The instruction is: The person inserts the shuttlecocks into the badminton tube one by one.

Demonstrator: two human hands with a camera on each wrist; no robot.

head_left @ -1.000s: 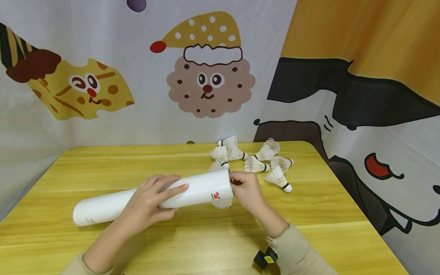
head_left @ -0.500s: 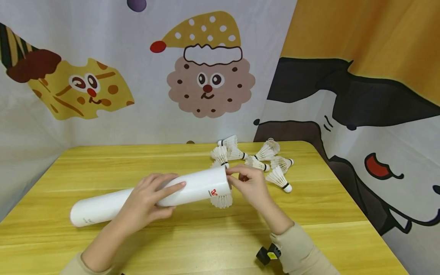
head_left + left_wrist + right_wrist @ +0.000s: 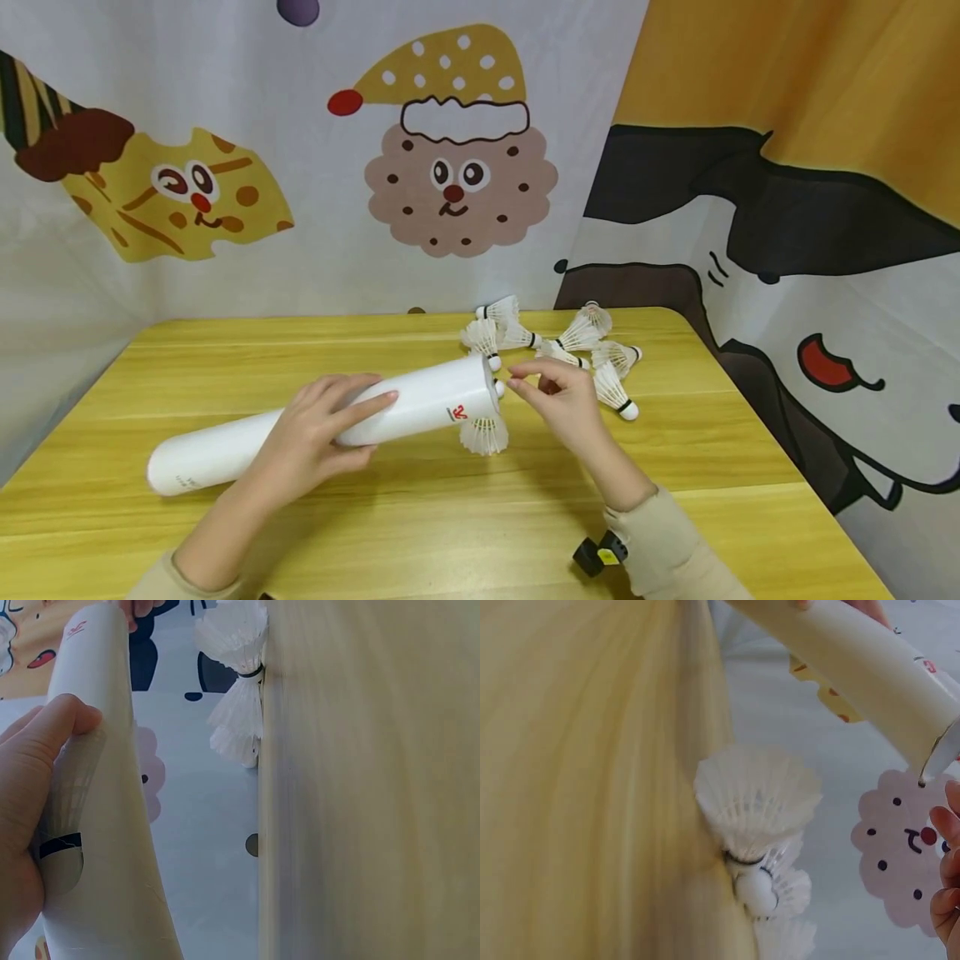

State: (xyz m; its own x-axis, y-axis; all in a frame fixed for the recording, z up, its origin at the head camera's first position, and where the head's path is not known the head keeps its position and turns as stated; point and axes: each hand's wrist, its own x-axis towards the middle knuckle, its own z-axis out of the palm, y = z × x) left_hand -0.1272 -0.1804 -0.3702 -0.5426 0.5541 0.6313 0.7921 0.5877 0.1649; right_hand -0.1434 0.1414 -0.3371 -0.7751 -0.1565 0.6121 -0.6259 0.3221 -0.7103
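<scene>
My left hand [image 3: 318, 433] grips a white shuttlecock tube [image 3: 431, 404] around its middle, the mouth end tilted up to the right. The left wrist view shows a shuttlecock shape [image 3: 64, 840] on the tube's side; I cannot tell whether it is printed or inside. My right hand [image 3: 562, 404] is just right of the mouth, thumb and forefinger slightly apart, with nothing visible between them. A white cork tip [image 3: 499, 388] shows beside the rim. Below the mouth, a shuttlecock's feather skirt [image 3: 483, 435] is partly hidden by the tube.
Several white shuttlecocks [image 3: 577, 333] lie scattered toward the back right of the wood-grain table [image 3: 420, 517]. One shuttlecock [image 3: 615, 390] is close behind my right hand. A patterned cloth [image 3: 300, 275] hangs at the table's far edge. A small black device [image 3: 600, 552] is at my right cuff.
My right hand has come out of the tube's mouth and moved right, away from the rim. My left hand and the tube have shifted slightly left, with the mouth end rising a little.
</scene>
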